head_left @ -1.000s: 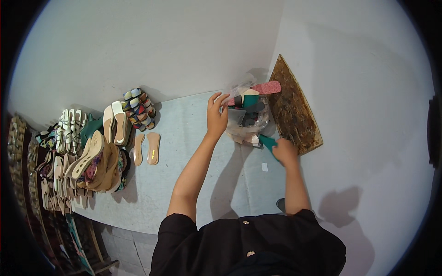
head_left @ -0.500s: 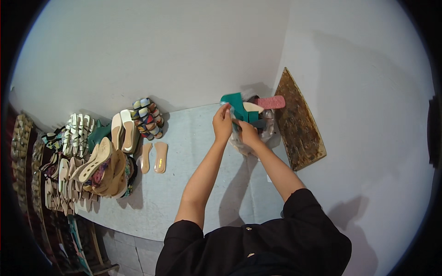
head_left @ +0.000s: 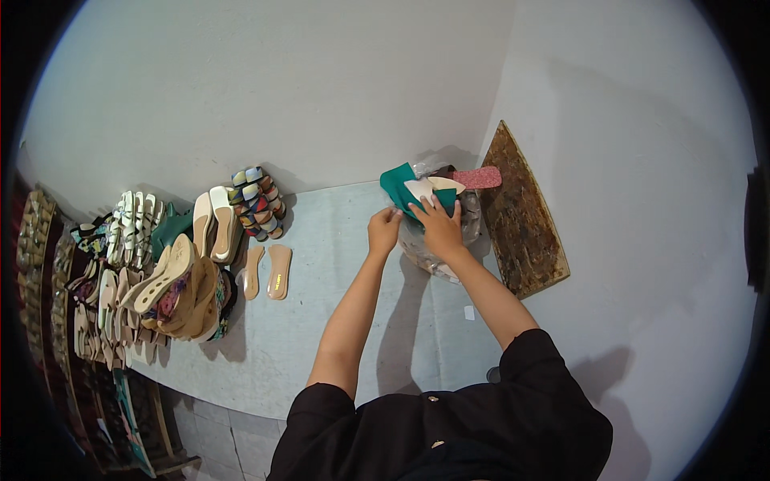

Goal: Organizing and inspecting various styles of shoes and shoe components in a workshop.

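A: Where's the flat, bright green sheet piece (head_left: pixel 395 181)?
B: On top of the clear, crumpled plastic bag (head_left: pixel 433 258), towards the far right of the table, its near part running in by the hands. More green shows beside the right fingers; I can't tell if it's the same piece.
A: How is the right hand (head_left: pixel 440 228) posed?
B: Palm down, the forearm slanting up and leftward, fingers spread apart over the green and a pale, pointed piece (head_left: pixel 446 184).
A: And the left hand (head_left: pixel 385 232)?
B: Just beside it, forearm leaning slightly right, fingers bunched with their tips at the near edge of the bag's pile. Whether they pinch anything, I can't tell.
A: What else is hard to see?
B: Most of the bag's contents, under the pieces and the right hand. A pink, speckled, round-ended strip (head_left: pixel 480 178) sticks out rightward, its other end covered.
A: Farther out?
B: A rough brown board (head_left: pixel 525 220) stands right of the bag. Leftward on the pale blue-grey table (head_left: pixel 337 240) lie two beige insoles (head_left: pixel 266 272), then crowded sandals (head_left: pixel 180 280), many overlapping. The shelves (head_left: pixel 40 272) blur into the dark rim.
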A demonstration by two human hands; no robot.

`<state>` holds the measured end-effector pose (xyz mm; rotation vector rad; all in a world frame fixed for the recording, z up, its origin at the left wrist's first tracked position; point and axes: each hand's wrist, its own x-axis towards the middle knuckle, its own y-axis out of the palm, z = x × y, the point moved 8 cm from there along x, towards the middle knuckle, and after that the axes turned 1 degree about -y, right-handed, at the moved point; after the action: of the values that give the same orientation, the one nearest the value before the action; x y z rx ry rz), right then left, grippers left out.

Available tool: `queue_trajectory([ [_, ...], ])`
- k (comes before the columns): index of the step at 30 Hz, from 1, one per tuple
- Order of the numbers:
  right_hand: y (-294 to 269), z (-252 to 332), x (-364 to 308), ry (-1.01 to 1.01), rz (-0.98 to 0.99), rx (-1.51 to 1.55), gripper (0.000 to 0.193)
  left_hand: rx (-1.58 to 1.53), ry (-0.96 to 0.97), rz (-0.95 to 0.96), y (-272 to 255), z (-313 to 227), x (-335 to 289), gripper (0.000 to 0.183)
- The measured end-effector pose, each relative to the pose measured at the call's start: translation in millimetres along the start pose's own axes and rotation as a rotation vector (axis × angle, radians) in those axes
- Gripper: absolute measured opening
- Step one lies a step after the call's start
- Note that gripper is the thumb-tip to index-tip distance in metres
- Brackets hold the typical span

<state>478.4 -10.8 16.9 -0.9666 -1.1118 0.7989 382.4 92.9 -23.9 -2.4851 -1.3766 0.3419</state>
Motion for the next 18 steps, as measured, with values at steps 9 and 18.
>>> queue_trajectory([
  [9, 33, 15, -8, -0.443, 0.503, -0.337, 0.025, -0.321, 0.287, -0.259, 5, -37, -56, 0.027],
  [18, -48, -17, -29, -0.052, 0.248, 0.745, 0.028, -0.304, 0.296, -0.134, -7, -36, -52, 0.032],
])
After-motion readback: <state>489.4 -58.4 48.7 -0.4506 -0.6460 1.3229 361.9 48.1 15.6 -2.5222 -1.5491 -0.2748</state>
